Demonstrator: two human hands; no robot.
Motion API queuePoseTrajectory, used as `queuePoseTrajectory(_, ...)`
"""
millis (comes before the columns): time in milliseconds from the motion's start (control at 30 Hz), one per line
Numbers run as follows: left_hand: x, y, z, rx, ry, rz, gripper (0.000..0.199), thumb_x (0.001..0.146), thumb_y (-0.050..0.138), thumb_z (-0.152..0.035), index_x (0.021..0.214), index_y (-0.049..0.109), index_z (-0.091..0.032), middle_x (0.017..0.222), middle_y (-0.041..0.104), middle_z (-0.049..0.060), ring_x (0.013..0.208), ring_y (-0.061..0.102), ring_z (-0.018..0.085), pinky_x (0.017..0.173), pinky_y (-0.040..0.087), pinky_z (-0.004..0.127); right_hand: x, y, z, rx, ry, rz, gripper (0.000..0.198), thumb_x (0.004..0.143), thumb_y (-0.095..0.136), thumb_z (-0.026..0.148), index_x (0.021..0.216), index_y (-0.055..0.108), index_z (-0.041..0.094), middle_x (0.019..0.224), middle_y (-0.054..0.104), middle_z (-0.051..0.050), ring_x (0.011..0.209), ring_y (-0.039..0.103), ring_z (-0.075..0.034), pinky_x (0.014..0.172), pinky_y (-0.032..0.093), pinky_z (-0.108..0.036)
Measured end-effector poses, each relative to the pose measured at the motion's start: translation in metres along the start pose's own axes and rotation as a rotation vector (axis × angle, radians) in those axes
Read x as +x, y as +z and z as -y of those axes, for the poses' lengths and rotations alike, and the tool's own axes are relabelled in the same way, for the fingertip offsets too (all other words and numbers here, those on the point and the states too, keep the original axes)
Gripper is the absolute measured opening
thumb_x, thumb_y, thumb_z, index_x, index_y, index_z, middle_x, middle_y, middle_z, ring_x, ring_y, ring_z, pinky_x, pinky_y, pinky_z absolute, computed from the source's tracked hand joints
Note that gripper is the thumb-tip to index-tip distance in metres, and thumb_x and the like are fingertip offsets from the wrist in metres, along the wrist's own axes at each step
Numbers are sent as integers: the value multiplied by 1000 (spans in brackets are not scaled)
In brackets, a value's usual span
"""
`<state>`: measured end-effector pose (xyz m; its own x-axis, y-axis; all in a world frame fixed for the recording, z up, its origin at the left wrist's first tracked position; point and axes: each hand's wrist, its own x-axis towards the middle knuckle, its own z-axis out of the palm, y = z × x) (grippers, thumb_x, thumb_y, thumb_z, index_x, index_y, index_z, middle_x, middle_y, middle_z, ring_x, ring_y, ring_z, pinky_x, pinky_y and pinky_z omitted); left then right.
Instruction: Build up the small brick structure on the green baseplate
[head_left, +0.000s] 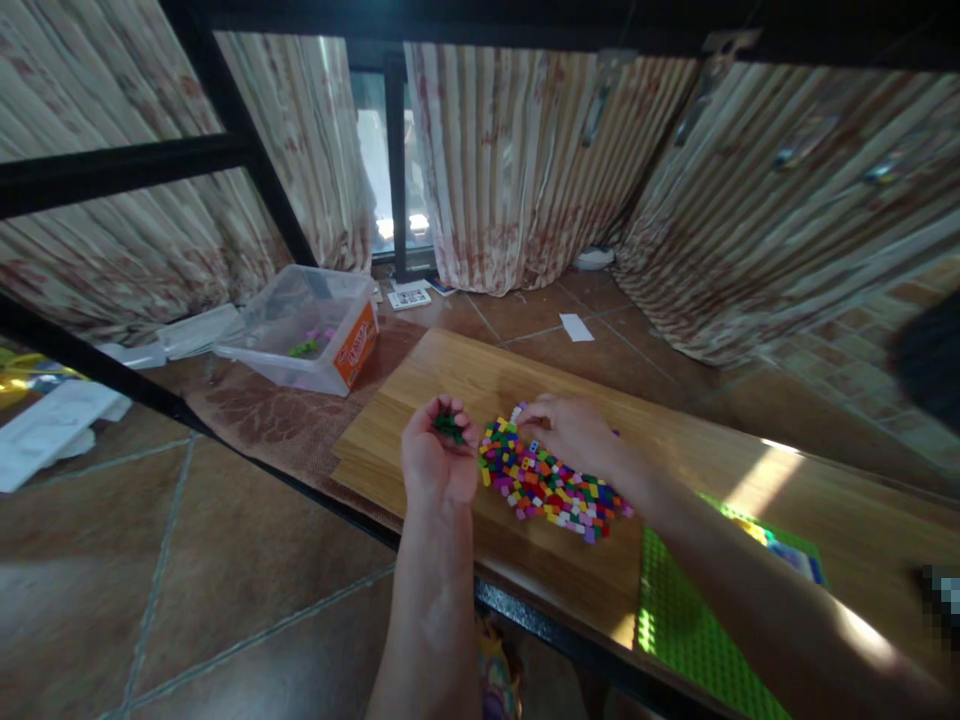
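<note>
My left hand (441, 470) is turned palm up with its fingers curled around several small dark green toy bricks (448, 428). Just to its right, a loose heap of small multicoloured toy bricks (559, 492) lies spread on the wooden tabletop (409, 400). My right hand (571, 430) reaches over the far side of this heap, its fingers bent together down at the bricks. Whatever is between those fingertips is too small to make out. Beneath my right forearm lies a green studded baseplate (675, 600), bearing some yellow, white and blue bricks (780, 550).
A clear plastic bin (289, 365) with an orange label stands past the table's left end, with a few pink and green pieces inside. A black metal frame (247, 150) crosses the left side and top. Striped curtains (517, 160) hang behind. Papers (576, 327) lie on the tiled floor.
</note>
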<state>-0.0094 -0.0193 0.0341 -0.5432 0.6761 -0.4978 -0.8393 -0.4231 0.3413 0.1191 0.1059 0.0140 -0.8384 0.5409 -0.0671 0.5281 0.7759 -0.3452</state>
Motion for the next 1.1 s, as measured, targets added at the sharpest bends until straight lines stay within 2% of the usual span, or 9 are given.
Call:
queuePoseTrajectory(133, 1, -1, -2, -8, 7, -12, 14, 81, 43, -11, 70, 51, -15, 59, 53, 0, 45, 45, 6, 42, 33, 17, 8, 9, 15, -113, 42, 5, 21, 84, 53, 29, 97, 69, 28, 95, 69, -2, 90, 61, -18, 75, 42, -28)
queuePoseTrajectory(433, 2, -1, 0, -16, -12, 2, 14, 81, 43, -11, 69, 51, -15, 59, 53, 0, 45, 46, 6, 41, 33, 17, -2, 5, 8, -162, 51, 22, 22, 85, 49, 24, 91, 70, 28, 94, 70, -1, 89, 63, -18, 73, 41, -26)
queuePoseTrajectory(800, -1, 2, 1, -6, -19, 16, 16, 81, 43, -11, 68, 51, -14, 58, 52, 0, 45, 44, 6, 41, 32, 16, 6, 8, 30, -231, 31, 119, 20, 81, 55, 37, 89, 70, 26, 95, 68, -6, 89, 62, -23, 67, 41, -29)
queuePoseTrajectory(933, -1, 2, 1, 7, -16, 25, 14, 80, 44, -11, 68, 51, -15, 58, 52, 0, 44, 44, 6, 40, 33, 17, 9, 7, 33, -219, 56, 133, 17, 79, 59, 35, 86, 70, 24, 95, 69, -7, 91, 62, -24, 66, 41, -29)
queuePoseTrajectory(1100, 1, 0, 2, 18, -11, 28, 13, 79, 44, -11, 68, 51, -15, 58, 53, 0, 44, 45, 6, 40, 33, 17, 11, 11, 31, -94, 107, 124, 13, 74, 65, 31, 84, 68, 23, 88, 70, -4, 84, 63, -20, 66, 41, -27)
